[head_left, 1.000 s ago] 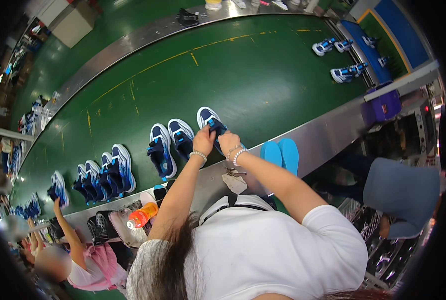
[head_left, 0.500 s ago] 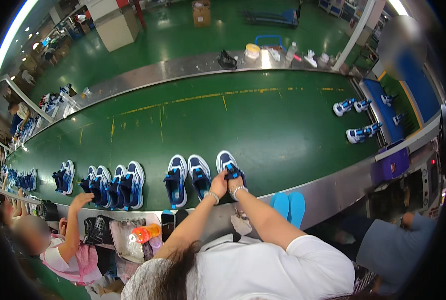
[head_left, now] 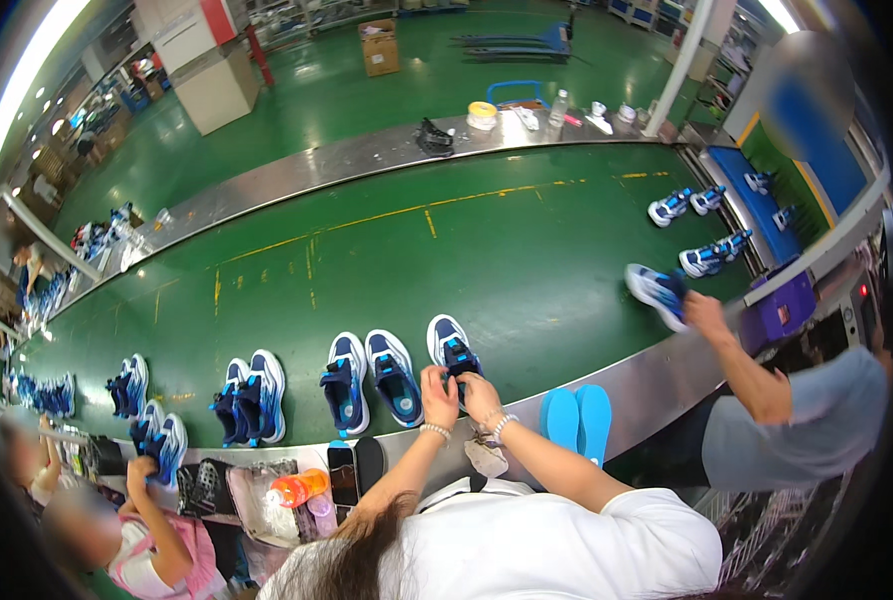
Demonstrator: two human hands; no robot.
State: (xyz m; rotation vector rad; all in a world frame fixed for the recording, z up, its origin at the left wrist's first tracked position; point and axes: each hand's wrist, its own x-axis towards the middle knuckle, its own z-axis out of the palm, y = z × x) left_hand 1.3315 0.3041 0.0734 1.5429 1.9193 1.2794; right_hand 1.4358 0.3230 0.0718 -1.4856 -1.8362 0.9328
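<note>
A navy, white and blue sneaker [head_left: 448,335] stands on the green belt in front of me, toe pointing away. My left hand [head_left: 439,398] is closed on the left side of its opening near the heel. On the other side, my right hand [head_left: 482,400] is closed on the opening's edge. The fingertips are partly hidden inside the shoe. Left of it stand two matching sneakers, one sneaker [head_left: 394,375] beside my left hand and another sneaker [head_left: 344,380] farther left. Two bright blue insoles [head_left: 577,420] lie on the metal edge right of my right forearm.
More sneakers [head_left: 251,398] stand leftward along the green belt [head_left: 526,270]. A co-worker's hand [head_left: 704,315] holds a sneaker [head_left: 656,295] at right; another co-worker's hand [head_left: 141,472] grips sneakers at left. An orange bottle [head_left: 298,488] and a phone [head_left: 342,470] lie near my left arm.
My hands have shifted from the sneaker's strap toward its opening and heel. The co-worker at left has taken a pair off the belt. At right, a co-worker's arm now reaches in with a sneaker.
</note>
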